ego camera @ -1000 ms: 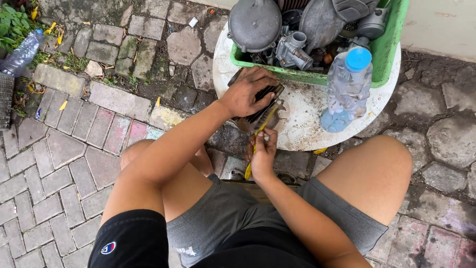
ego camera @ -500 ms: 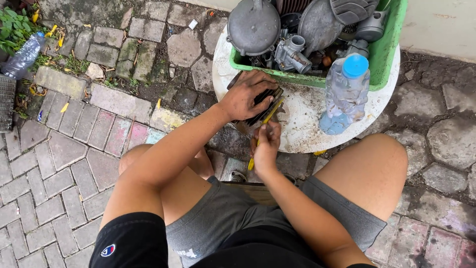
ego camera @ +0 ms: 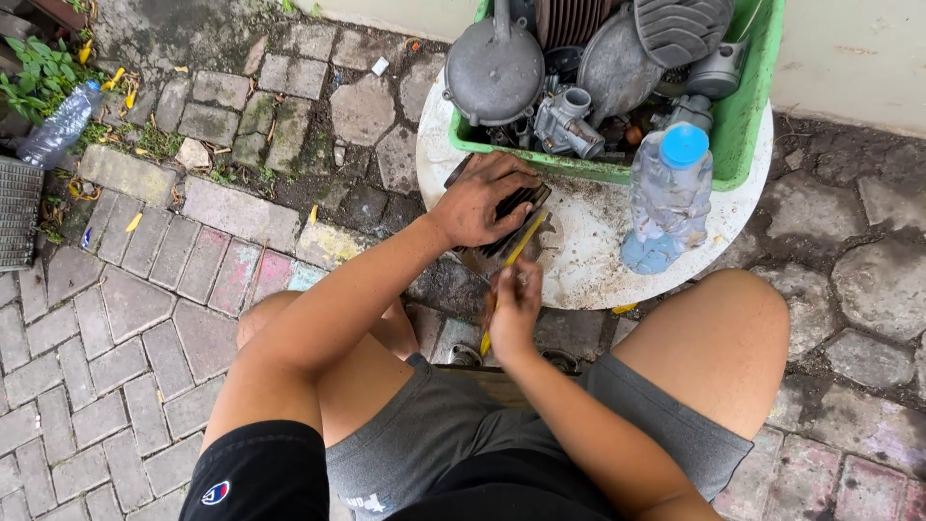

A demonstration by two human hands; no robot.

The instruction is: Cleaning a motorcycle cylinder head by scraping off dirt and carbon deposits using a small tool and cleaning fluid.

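From the head camera, looking down, we see our left hand (ego camera: 487, 201) pressed flat over a dark ribbed part (ego camera: 511, 214) that lies on the white round table (ego camera: 588, 260), near its edge at about seven o'clock. The fingers are spread and curled over the part, pinning it down rather than lifting it. Our right hand (ego camera: 514, 307) sits just below, off the table edge at six o'clock, closed around a thin yellow-handled tool (ego camera: 511, 259). The tool slants up toward one o'clock, and its far end reaches the part just beside our left fingers. We cannot tell what kind of tip it has, because the hand and the part hide it.

As for progress, we judge the work on this part to be in the middle: the part is held down and the tool is on it, but it looks dark and grimy, and nothing shows it finished or set aside.

At twelve o'clock on the table stands a green crate (ego camera: 733, 125) full of grey engine parts (ego camera: 494, 68), apparently untouched. A clear bottle with a blue cap (ego camera: 667, 198) stands at three o'clock from the hands, touching the crate's front. Around us lies stone paving (ego camera: 125, 289).
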